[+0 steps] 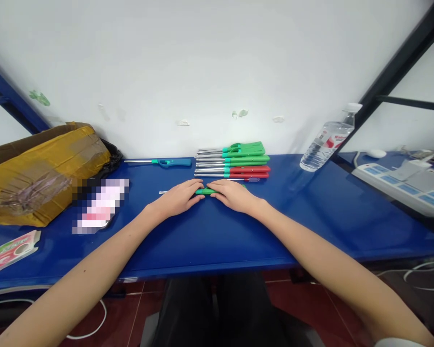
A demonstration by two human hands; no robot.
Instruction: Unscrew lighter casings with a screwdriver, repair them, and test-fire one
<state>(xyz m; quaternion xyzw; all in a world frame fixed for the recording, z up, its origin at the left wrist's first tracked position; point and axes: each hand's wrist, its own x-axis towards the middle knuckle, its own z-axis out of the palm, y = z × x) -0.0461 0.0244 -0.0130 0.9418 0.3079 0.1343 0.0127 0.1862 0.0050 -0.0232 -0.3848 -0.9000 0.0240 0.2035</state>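
Observation:
A green long-necked lighter [208, 191] lies sideways just above the blue table, mostly covered by my hands. My left hand [181, 197] is closed over its metal barrel, whose tip pokes out on the left. Around its green handle wraps my right hand [235, 195]. Just beyond, a small screwdriver [253, 180] with a clear handle lies on the table. Behind it are red lighters [249, 169] and several green lighters [249, 152], lined up with their barrels to the left. A single blue lighter [175, 163] rests left of them.
A taped cardboard box [47, 173] takes up the left of the blue table [217, 236], with a blurred-out item [101, 207] and a torn packet [14, 249] nearby. A tilted water bottle [325, 142] is at the right, before a power strip [401, 183]. A wall stands behind.

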